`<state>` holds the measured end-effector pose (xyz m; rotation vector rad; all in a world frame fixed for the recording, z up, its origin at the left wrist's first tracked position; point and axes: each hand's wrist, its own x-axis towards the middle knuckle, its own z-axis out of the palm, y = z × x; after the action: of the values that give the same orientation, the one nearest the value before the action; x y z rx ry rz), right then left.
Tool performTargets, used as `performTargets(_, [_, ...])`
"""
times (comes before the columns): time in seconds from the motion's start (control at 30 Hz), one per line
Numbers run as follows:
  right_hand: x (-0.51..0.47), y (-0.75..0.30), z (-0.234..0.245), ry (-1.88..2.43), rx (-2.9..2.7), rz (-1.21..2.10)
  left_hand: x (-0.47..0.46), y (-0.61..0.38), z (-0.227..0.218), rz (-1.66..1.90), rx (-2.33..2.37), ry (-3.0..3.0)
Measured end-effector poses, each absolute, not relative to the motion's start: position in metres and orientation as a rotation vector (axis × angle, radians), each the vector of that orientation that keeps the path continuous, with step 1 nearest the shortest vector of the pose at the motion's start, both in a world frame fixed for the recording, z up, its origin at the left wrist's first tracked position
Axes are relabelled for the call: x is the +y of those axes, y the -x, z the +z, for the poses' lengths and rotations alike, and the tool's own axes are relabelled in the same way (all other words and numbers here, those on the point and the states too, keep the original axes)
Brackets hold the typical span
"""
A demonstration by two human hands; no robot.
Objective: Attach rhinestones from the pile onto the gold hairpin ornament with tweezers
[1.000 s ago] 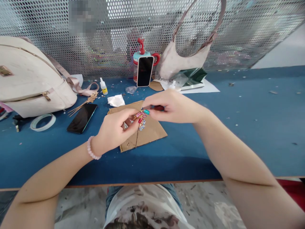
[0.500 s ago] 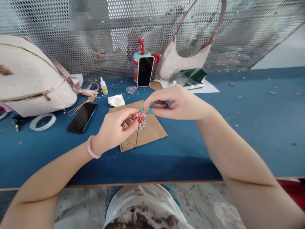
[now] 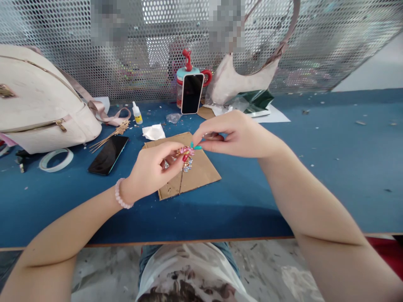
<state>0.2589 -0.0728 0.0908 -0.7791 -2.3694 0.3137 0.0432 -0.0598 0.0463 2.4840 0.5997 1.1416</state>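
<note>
A: Where do we have the jewelled ornament point(image 3: 189, 165)?
B: Above the cardboard point(image 3: 203, 174) — our left hand point(image 3: 153, 167) grips it between thumb and fingers.
A: And our right hand point(image 3: 231, 136)?
B: Its teal-nailed fingertips sit close together beside the pink stones point(image 3: 189, 151); we can't tell whether they pinch anything.
A: How should it handle?
B: Light and stiff, we'd judge, with slick stones and perhaps fragile settings — we'd best take hold by its metal edge, gently.
</note>
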Motion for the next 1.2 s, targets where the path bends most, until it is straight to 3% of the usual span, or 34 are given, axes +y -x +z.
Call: performTargets(1.2, [-0.0778,-0.2506,0.0920,0.849,-2.379,0.223,-0.0625,-0.0439,0.0468,1.158,0.665,-2.525])
